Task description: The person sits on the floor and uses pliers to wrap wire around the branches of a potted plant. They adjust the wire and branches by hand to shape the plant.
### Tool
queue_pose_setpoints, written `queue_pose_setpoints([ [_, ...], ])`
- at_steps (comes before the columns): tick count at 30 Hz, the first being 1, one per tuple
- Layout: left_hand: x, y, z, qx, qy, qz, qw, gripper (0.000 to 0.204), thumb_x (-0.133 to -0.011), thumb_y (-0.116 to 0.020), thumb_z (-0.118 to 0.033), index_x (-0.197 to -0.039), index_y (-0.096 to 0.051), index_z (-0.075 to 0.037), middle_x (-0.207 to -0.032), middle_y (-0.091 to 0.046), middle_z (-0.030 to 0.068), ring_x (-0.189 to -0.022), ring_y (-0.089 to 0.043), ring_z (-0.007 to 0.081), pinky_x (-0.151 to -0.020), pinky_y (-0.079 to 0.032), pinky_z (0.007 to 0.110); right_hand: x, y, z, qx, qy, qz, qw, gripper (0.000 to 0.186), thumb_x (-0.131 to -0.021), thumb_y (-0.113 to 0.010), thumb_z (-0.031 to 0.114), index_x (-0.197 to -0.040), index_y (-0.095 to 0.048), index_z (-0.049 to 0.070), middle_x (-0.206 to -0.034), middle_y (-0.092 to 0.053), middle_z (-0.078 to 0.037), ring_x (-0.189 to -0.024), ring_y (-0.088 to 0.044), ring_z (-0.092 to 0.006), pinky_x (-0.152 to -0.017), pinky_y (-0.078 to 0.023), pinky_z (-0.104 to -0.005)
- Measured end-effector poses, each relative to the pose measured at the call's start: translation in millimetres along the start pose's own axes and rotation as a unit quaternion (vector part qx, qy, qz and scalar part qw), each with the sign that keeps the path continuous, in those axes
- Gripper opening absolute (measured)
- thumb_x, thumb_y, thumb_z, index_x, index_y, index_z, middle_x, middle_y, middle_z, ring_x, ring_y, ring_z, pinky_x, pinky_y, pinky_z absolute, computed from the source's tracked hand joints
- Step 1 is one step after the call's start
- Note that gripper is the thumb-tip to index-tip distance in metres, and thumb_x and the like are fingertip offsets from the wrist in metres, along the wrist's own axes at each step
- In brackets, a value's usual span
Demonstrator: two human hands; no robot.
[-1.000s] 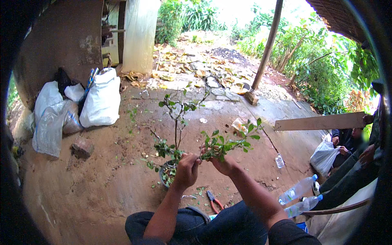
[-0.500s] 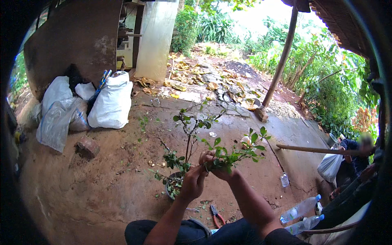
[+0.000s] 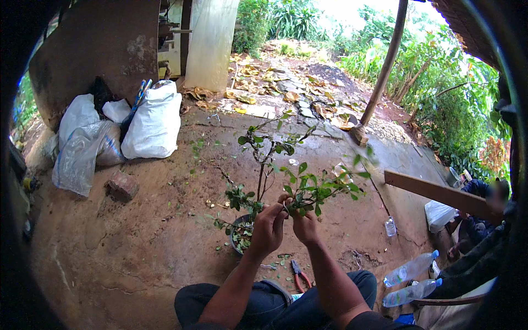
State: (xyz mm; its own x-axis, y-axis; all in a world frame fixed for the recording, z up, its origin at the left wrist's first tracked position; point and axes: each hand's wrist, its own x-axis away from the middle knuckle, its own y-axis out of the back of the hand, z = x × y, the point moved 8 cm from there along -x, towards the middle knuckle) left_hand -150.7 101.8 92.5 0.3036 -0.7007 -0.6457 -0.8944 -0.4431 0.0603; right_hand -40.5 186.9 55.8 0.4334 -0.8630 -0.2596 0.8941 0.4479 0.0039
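A small potted plant [image 3: 260, 175] with a thin dark stem and green leaves stands in front of me, its round dark pot [image 3: 231, 242] partly behind my left forearm. My left hand [image 3: 268, 226] is closed in a pinch at the base of a leafy branch [image 3: 322, 191] leaning right. Beside it, my right hand [image 3: 304, 224] grips the same branch, fingers partly hidden by leaves. Between the fingertips shows a short pale strand, perhaps wire. Pliers with red handles [image 3: 300, 276] lie on the ground below my hands.
White sacks [image 3: 152, 124] and a clear plastic bag [image 3: 77, 165] stand at left, near a brick [image 3: 121, 186]. Plastic bottles [image 3: 411, 269] lie at right. Another person [image 3: 477, 225] sits at the far right beside a wooden plank [image 3: 440, 195] and white bag [image 3: 438, 215]. A post [image 3: 386, 66] leans behind.
My view has shifted slightly. My right hand has drawn back from across the branch to a pinch beside my left. The plank at right looks turned, and the other person has shifted.
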Motion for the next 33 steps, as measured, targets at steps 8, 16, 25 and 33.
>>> queue_pose_setpoints([
  [8,0,-5,-4,-0.016,-0.037,0.013,0.999,0.014,-0.104,-0.056,-0.01,-0.099,-0.064,0.001,-0.084,-0.063,0.021,-0.08,-0.063,0.0438,-0.079,-0.046,0.047,-2,11,47,0.341,0.268,0.131,0.891,0.017,-0.106,-0.056,0.019,-0.104,-0.063,0.003,-0.098,-0.064,-0.012,-0.092,-0.061,-0.0289,-0.082,-0.048,-0.043],
  [16,-2,0,9,-0.041,-0.013,0.003,0.999,0.017,-0.104,-0.056,-0.012,-0.095,-0.063,0.0,-0.081,-0.062,0.019,-0.08,-0.062,0.0426,-0.077,-0.045,0.045,45,4,58,0.3,0.033,-0.072,0.951,0.012,-0.101,-0.059,0.008,-0.105,-0.068,0.001,-0.089,-0.072,-0.014,-0.082,-0.068,-0.0252,-0.074,-0.052,-0.0408],
  [25,-1,-5,1,-0.046,-0.095,-0.008,0.994,0.008,-0.099,-0.062,-0.009,-0.098,-0.064,-0.001,-0.084,-0.065,0.0185,-0.081,-0.064,0.0402,-0.076,-0.044,0.045,43,0,97,0.406,-0.099,-0.061,0.906,0.035,-0.098,-0.071,0.025,-0.078,-0.072,-0.003,-0.065,-0.07,-0.016,-0.058,-0.064,-0.0141,-0.055,-0.047,-0.0396],
  [33,3,-5,9,-0.062,-0.089,0.004,0.994,0.004,-0.097,-0.061,-0.003,-0.098,-0.064,0.0,-0.085,-0.064,0.0168,-0.08,-0.062,0.0391,-0.076,-0.044,0.044,40,-5,100,0.357,-0.074,-0.008,0.931,0.024,-0.098,-0.074,0.021,-0.102,-0.071,-0.002,-0.071,-0.071,-0.01,-0.065,-0.066,-0.014,-0.06,-0.052,-0.0342],
])
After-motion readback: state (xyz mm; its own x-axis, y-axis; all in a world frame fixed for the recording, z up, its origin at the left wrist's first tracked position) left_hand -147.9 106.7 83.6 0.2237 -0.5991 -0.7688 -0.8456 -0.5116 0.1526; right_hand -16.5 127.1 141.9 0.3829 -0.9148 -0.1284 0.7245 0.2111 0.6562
